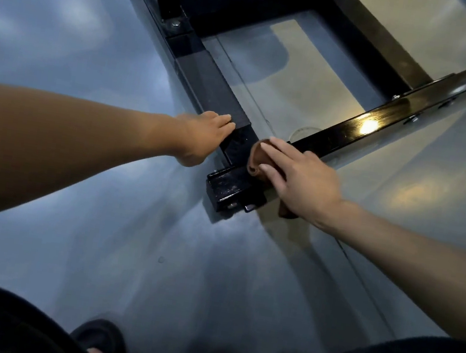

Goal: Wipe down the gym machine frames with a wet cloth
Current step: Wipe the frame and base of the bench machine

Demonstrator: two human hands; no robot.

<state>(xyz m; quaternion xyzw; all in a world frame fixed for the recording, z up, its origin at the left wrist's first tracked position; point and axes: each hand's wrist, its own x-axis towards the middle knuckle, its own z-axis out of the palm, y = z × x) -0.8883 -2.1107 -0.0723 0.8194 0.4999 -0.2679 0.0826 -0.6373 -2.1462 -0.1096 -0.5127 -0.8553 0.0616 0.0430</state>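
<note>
A glossy grey floor [69,212] fills most of the view, throwing back soft patches of light. On it lies the black square-tube steel machine frame [217,92], its rails running from 12 o'clock and 2 o'clock down to a bolted corner joint near the centre; the rail toward 2 o'clock carries a bright glare spot. Dark-clothed knees sit at 7 and 5 o'clock, with a foot in a black sandal [101,344] at 6 o'clock.

The left hand [201,138] comes in from 9 o'clock, its fingers [222,120] laid nearly straight over the top of the rail, pressing rather than gripping. The right hand [301,177] comes in from 4 o'clock with fingers [278,150] spread and only slightly bent, pressing the small brown cloth [258,162] flat against the frame just beside the corner joint (part of the cloth shows below the palm too). The two hands are near each other, not touching.
</note>
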